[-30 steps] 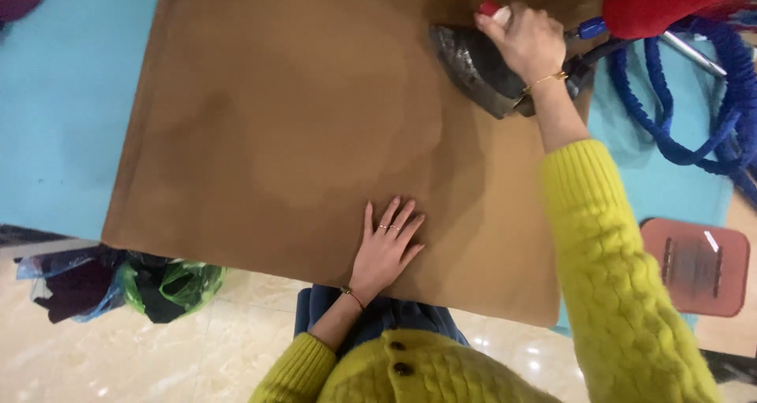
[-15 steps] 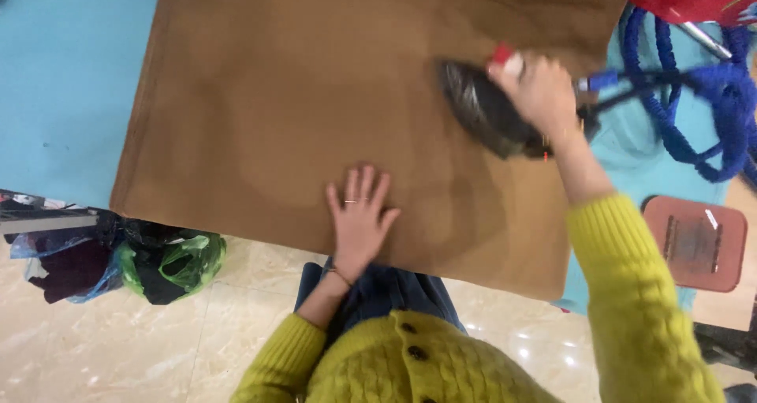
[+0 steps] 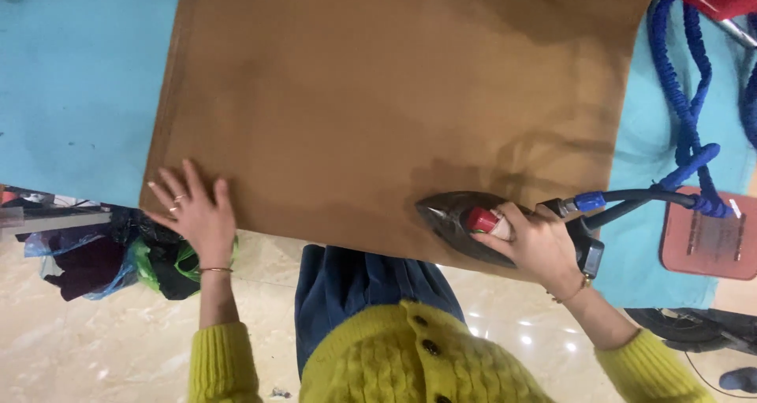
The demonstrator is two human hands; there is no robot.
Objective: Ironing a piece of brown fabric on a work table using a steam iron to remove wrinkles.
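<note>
Far left, below the table edge, I see crumpled plastic bags [image 3: 118,257], green and blue, on a glossy marble floor. My left hand [image 3: 193,210] lies flat, fingers spread wide, on the near left corner of the brown cloth [image 3: 378,95], a smooth matte sheet over the turquoise table cover [image 3: 79,80]. Half a second ago that hand pressed nearer the cloth's middle. My right hand [image 3: 536,241] is closed around the handle of the dark, pointed iron [image 3: 465,214], which sits at the cloth's near edge; earlier it was further up the cloth. A red knob shows by the thumb. At right, a ribbed blue hose [image 3: 686,119], possibly braided, loops past a reddish pad [image 3: 710,237].
</note>
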